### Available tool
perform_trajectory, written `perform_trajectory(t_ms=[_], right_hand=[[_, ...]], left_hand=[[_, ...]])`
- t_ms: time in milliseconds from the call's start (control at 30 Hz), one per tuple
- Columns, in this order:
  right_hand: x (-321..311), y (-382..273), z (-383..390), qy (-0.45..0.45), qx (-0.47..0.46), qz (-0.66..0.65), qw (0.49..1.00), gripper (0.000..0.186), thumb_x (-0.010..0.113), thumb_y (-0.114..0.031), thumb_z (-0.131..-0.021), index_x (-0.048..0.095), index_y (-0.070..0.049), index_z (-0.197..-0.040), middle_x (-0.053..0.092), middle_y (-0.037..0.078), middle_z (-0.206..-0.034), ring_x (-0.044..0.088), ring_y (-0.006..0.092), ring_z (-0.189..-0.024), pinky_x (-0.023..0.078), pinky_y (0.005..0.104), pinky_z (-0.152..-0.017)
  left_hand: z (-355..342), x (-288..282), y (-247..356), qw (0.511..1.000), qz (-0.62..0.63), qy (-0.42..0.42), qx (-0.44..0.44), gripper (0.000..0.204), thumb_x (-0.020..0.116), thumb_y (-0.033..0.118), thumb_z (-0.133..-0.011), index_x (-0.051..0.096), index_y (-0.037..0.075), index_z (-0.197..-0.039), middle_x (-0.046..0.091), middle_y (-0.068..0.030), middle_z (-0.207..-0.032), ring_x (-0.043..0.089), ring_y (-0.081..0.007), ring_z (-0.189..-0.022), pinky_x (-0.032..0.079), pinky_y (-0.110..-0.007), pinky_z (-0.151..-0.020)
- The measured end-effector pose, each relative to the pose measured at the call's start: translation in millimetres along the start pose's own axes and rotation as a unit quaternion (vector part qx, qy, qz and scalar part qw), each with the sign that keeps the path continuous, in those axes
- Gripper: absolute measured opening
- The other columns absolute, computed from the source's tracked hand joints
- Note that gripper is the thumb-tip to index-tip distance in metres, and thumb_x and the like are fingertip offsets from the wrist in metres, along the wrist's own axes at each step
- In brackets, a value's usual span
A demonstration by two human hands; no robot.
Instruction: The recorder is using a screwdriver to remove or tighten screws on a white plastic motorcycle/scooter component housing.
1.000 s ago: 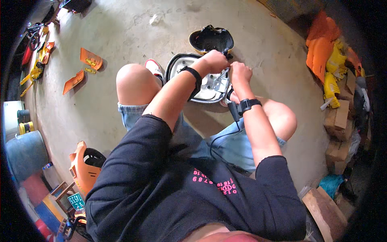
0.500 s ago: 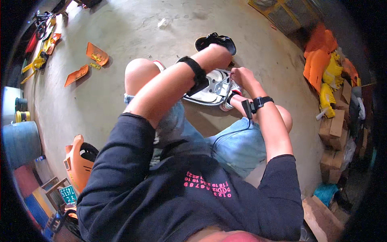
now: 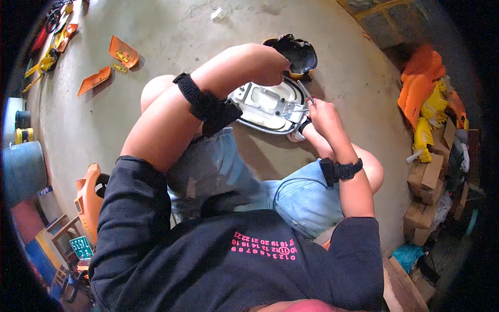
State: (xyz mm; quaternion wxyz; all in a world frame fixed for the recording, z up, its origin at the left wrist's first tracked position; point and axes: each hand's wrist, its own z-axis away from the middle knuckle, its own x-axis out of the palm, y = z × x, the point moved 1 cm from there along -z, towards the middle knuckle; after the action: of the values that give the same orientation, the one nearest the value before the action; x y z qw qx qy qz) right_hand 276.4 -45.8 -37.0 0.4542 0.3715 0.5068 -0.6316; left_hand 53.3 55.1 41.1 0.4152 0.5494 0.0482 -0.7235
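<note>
I keep the white housing (image 3: 267,106) in the middle, on the concrete floor (image 3: 171,31) between my knees, just below the black cover (image 3: 293,52). Compared with a second ago the view sits closer and the left arm has swung higher across the housing — I judge the work has gone from steadying to fine work at its right edge. My left hand (image 3: 262,65) is clenched over the top rim; what it holds I cannot tell. My right hand (image 3: 323,112) is closed on a thin metal tool (image 3: 304,93), tip touching the housing. Orange panels (image 3: 112,60) lie well apart at the left — boxes (image 3: 429,179) at the right.
</note>
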Motion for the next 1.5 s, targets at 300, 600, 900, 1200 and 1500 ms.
perform_trajectory(t_ms=[300,600,900,1200,1500], right_hand=[[0,2,1,-0.063,0.045,0.022,0.997,0.025,0.05,-0.018,-0.086,0.064,0.003,-0.083,0.063,0.026,-0.08,0.062,0.0415,-0.078,0.049,0.0476,-0.074],[5,5,-3,-0.054,0.037,0.032,0.997,0.025,0.051,-0.016,-0.084,0.064,0.005,-0.081,0.062,0.029,-0.078,0.063,0.0433,-0.077,0.05,0.05,-0.073],[4,6,-2,-0.048,0.038,0.028,0.998,0.026,0.05,-0.017,-0.085,0.064,0.005,-0.079,0.062,0.028,-0.079,0.063,0.0414,-0.078,0.05,0.0476,-0.075],[2,7,-2,-0.057,0.058,0.02,0.997,0.026,0.05,-0.018,-0.086,0.063,0.005,-0.084,0.063,0.028,-0.08,0.062,0.0418,-0.079,0.049,0.049,-0.075],[10,10,-1,-0.063,0.024,0.021,0.998,0.028,0.049,-0.019,-0.087,0.063,0.005,-0.085,0.062,0.029,-0.082,0.062,0.0436,-0.08,0.049,0.0502,-0.076]], left_hand=[[2,9,-11,0.998,-0.019,-0.038,-0.043,0.038,0.055,0.021,-0.084,0.055,0.008,-0.12,0.065,-0.02,-0.095,0.062,-0.0372,-0.09,0.05,-0.046,-0.08],[6,5,-6,0.999,-0.014,-0.027,-0.036,0.038,0.055,0.024,-0.085,0.055,0.012,-0.121,0.066,-0.0181,-0.094,0.063,-0.0363,-0.089,0.05,-0.046,-0.078],[1,14,-6,0.998,-0.003,-0.046,-0.047,0.039,0.055,0.025,-0.085,0.054,0.012,-0.123,0.065,-0.0182,-0.098,0.062,-0.0365,-0.091,0.049,-0.046,-0.081],[-1,13,-3,0.998,-0.009,-0.057,-0.04,0.039,0.054,0.024,-0.086,0.054,0.011,-0.123,0.065,-0.0179,-0.102,0.062,-0.0357,-0.094,0.048,-0.045,-0.083],[-5,18,-3,0.997,-0.018,-0.061,-0.04,0.04,0.054,0.024,-0.086,0.054,0.011,-0.123,0.065,-0.0182,-0.102,0.062,-0.0359,-0.095,0.048,-0.045,-0.083]])
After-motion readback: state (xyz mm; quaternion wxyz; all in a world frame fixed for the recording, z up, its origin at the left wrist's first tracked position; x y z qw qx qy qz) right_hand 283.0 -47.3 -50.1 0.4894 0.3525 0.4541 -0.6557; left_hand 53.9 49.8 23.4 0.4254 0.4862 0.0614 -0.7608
